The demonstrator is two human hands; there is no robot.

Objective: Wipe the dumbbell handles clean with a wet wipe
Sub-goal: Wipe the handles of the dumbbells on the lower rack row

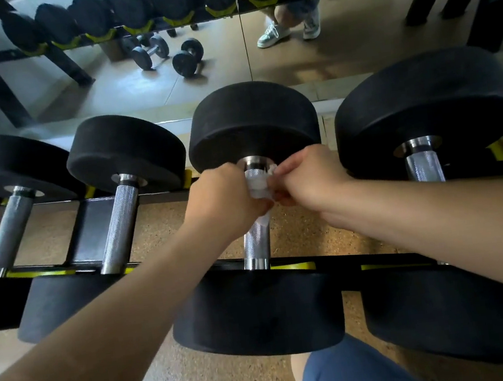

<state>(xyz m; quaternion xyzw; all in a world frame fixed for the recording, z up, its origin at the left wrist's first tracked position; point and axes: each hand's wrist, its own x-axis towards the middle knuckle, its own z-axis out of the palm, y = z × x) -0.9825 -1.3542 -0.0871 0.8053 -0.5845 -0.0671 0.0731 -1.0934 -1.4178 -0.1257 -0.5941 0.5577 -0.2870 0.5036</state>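
Several black dumbbells with knurled steel handles lie on a low black rack (341,263). The middle dumbbell (251,120) has a white wet wipe (257,183) wrapped round the far end of its handle (254,240). My left hand (222,197) grips the wipe from the left. My right hand (308,177) pinches the wipe from the right. Both hands meet over the handle, just below the far weight head. The lower part of the handle shows bare.
Neighbouring dumbbells flank it: one to the left (120,219) and one to the right (424,162). A mirror (245,48) behind the rack reflects the rack, loose dumbbells on the floor and a crouching person's shoes. My knee (345,372) is below.
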